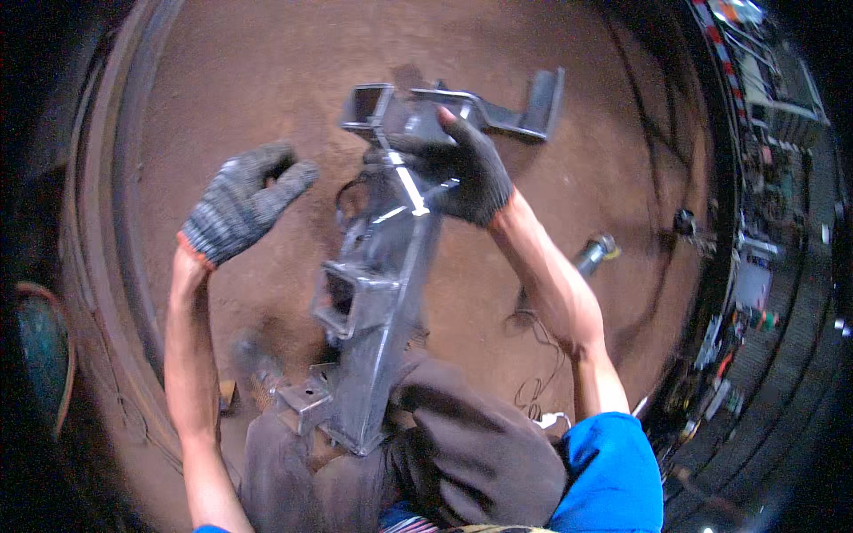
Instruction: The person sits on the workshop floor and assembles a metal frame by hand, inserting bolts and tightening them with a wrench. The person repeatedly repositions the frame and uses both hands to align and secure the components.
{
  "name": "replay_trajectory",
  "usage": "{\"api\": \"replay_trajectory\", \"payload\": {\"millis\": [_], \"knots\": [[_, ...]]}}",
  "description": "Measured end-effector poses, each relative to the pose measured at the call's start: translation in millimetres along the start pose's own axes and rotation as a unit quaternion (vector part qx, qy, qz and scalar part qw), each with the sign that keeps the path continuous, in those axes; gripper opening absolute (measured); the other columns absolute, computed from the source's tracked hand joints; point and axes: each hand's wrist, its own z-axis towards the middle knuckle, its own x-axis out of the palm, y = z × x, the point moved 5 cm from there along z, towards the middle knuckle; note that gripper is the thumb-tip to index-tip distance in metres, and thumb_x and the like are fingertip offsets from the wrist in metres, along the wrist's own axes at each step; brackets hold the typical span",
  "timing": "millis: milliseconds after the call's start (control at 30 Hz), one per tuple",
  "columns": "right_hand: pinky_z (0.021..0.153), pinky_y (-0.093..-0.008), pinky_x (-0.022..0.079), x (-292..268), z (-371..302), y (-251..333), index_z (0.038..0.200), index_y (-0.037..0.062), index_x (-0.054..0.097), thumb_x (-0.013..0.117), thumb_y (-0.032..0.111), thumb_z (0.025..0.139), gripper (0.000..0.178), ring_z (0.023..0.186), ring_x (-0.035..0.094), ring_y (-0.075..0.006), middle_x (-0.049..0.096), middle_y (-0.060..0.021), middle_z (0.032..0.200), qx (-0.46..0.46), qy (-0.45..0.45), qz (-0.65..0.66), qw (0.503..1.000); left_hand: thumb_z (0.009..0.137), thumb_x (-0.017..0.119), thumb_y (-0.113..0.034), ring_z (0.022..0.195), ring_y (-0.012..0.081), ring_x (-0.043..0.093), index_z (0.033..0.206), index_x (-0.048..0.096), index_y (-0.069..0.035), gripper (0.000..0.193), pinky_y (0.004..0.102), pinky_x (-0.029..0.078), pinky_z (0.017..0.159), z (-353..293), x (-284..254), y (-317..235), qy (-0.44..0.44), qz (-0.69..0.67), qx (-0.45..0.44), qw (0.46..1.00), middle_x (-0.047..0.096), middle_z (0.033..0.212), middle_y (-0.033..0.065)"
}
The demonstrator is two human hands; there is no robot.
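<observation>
Frame: one long grey welded steel frame (382, 293) of square tube and brackets, its lower end on your lap at 6 o'clock, its upper end pointing to 12.
Open tube ends: two show clearly, one at the top, one midway down; any more are lost in shadow.
Right hand: your dark knit-gloved right hand (462, 169) is clamped round the frame's upper part, index finger stretched along the top bracket.
Left hand: your grey knit-gloved left hand (244, 200) sits at 10 o'clock, fingers loosely curled, gripping nothing, just beside the frame but apart from it.
Floor: one reddish-brown dirt floor (267, 71) under everything.
Cylinder: one small metal cylinder with a yellow tip (597, 252) at 3 o'clock, partly behind your forearm.
Hard to read: the cluttered rack (764, 178) along the 2 to 4 o'clock rim is bent and dark; its contents blur together.
Cut off: the frame's lowest bracket sinks into your trouser folds.
</observation>
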Motion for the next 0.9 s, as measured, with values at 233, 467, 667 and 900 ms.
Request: {"api": "replay_trajectory", "payload": {"millis": [233,467,667,900], "knots": [[0.067,-0.0390,0.054,31.5,11.9,-51.4,0.131,-0.0056,0.043,0.048,0.048,0.092,0.067,0.079,0.066,-0.0249,0.065,-0.0177,0.105,-0.036,0.294,0.198,0.934,0.090,0.060,-0.035,0.065,0.0278,0.056,0.092,0.061,0.004,0.040,0.0401,0.046,0.064,-10.9,-4.4,-0.2,-0.027,-0.048,0.036,0.998,0.058,0.074,0.0227],[0.068,-0.0479,0.052,84.7,6.2,-36.6,0.102,-0.0032,0.059,0.051,0.049,0.091,0.054,0.073,0.064,-0.0422,0.062,-0.0275,0.073,-0.108,-0.242,-0.857,0.442,0.089,0.061,-0.034,0.076,0.0396,0.063,0.091,0.063,0.003,0.037,0.0426,0.048,0.067,-24.1,-1.8,7.0,-0.023,0.007,0.011,1.000,0.062,0.081,0.0267],[0.088,-0.0347,0.049,48.8,-28.5,13.1,0.126,-0.0022,0.055,0.053,0.049,0.094,0.060,0.100,0.062,-0.0235,0.064,-0.0124,0.114,-0.268,-0.157,-0.603,0.735,0.089,0.058,-0.041,0.076,0.0397,0.062,0.087,0.063,0.000,0.042,0.0447,0.048,0.068,-13.2,-8.5,-7.0,-0.051,-0.016,0.052,0.997,0.063,0.078,0.0230],[0.069,-0.0364,0.052,28.7,-35.3,-6.3,0.106,-0.0023,0.067,0.061,0.053,0.086,0.059,0.071,0.062,-0.0181,0.069,-0.0090,0.084,0.021,-0.145,-0.645,0.750,0.090,0.060,-0.033,0.070,0.0363,0.061,0.091,0.062,0.003,0.036,0.0415,0.048,0.066,-21.0,-14.7,-2.7,-0.053,-0.016,0.049,0.997,0.061,0.078,0.0250]]}}
